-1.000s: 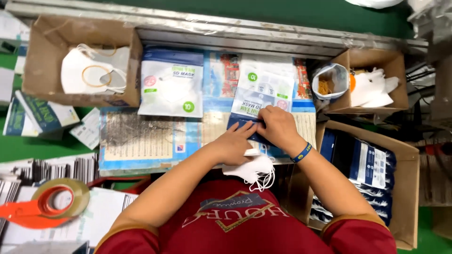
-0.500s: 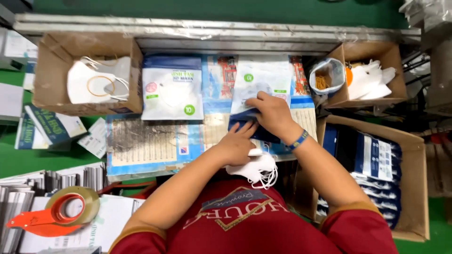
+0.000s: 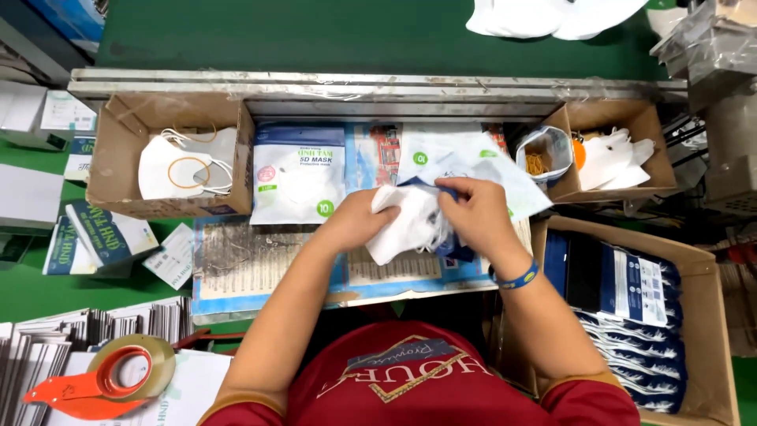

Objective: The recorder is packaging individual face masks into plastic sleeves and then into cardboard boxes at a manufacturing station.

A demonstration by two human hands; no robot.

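The person is holding a folded white face mask (image 3: 406, 223) between both hands, just above the middle of the counter (image 3: 260, 264). The left hand (image 3: 355, 225) is gripping the mask's left edge, its fingers curled shut on the fabric. The right hand (image 3: 477, 213) is closing over the mask's right side, and its fingers (image 3: 461, 187) are also pinching the open mouth of a blue and white packaging pouch (image 3: 493, 177), which is lying tilted behind the mask and touching it. Whether the mask is already partly inside the pouch cannot be told, since the right hand is covering that spot. A blue wristband (image 3: 514, 278) is sitting on the right wrist.

Just left of the hands, a sealed mask packet (image 3: 300, 177) is lying flat. Further left, a cardboard box (image 3: 110, 158) is holding loose white masks (image 3: 177, 166). To the upper right, a smaller cardboard box (image 3: 654, 138) is holding more white pieces, with a small bag of rubber bands (image 3: 540, 154) beside it. At the right, a large carton (image 3: 710, 331) is holding stacked dark blue packets (image 3: 631, 315). A tape dispenser (image 3: 110, 375) is resting at the lower left.
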